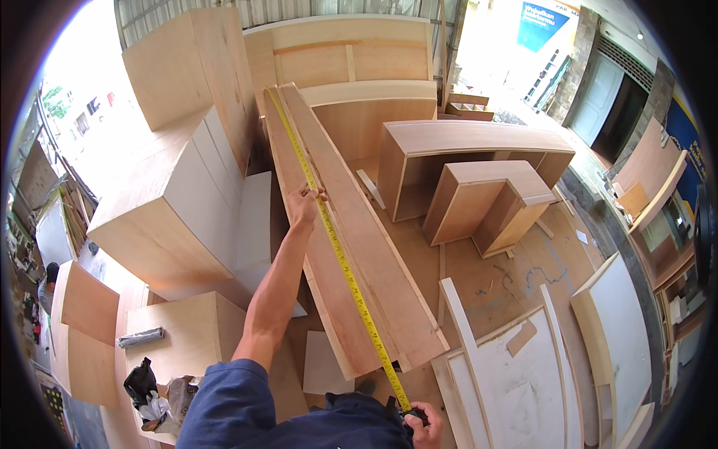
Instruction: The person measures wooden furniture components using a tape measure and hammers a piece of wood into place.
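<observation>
A yellow tape measure blade (340, 254) is pulled out along a long, narrow wooden panel assembly (385, 280), from its far end back toward my body. My right hand (425, 425) is closed around the dark tape measure case (410, 416) just past the panel's near end. My left arm reaches forward, and my left hand (304, 205) is closed with its fingertips pinched on the blade about midway along. A thin lengthwise gap or strip runs down the panel beside the blade. Whether something small is also between the left fingertips is too small to tell.
Large plywood cabinets (168, 202) stand on the left. Open wooden carcasses (479, 138) and an L-shaped box (486, 202) stand to the right. White framed panels (516, 382) lie at the lower right. A box at lower left bears a grey roll (140, 337) and plastic bags (153, 400).
</observation>
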The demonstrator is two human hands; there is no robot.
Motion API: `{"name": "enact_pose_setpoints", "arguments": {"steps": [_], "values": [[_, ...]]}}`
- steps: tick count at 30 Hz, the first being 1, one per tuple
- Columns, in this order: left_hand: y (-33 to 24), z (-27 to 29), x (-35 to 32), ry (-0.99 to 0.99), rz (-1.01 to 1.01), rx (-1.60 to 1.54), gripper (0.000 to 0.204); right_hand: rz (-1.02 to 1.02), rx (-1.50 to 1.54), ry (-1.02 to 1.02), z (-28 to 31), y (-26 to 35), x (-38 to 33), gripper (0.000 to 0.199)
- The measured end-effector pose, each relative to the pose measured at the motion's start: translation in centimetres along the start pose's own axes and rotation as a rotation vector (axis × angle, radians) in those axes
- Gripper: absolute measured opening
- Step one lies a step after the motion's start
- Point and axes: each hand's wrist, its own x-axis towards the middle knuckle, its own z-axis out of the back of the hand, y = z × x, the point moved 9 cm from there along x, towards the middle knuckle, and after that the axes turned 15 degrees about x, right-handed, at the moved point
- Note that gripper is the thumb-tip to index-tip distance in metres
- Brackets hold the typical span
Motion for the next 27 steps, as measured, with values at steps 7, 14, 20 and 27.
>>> {"name": "enact_pose_setpoints", "arguments": {"steps": [7, 14, 20, 27], "values": [[1.5, 0.3, -1.6, -0.014, 0.043, 0.035, 0.035, 0.020, -0.078, 0.012, 0.7, 0.2, -0.7, 0.025], [3.1, 0.7, -3.5, 0.011, 0.082, 0.123, 0.042, -0.022, -0.056, 0.016, 1.1, -1.0, -2.2, 0.028], [2.8, 1.4, -3.3, -0.120, -0.127, 0.770, 0.037, -0.045, -0.183, -0.015, 0.3, 1.4, -1.8, 0.033], [3.0, -0.7, -5.4, -0.098, -0.499, 1.229, 0.035, -0.039, -0.415, -0.043, 0.2, 1.8, -3.8, 0.034]]}}
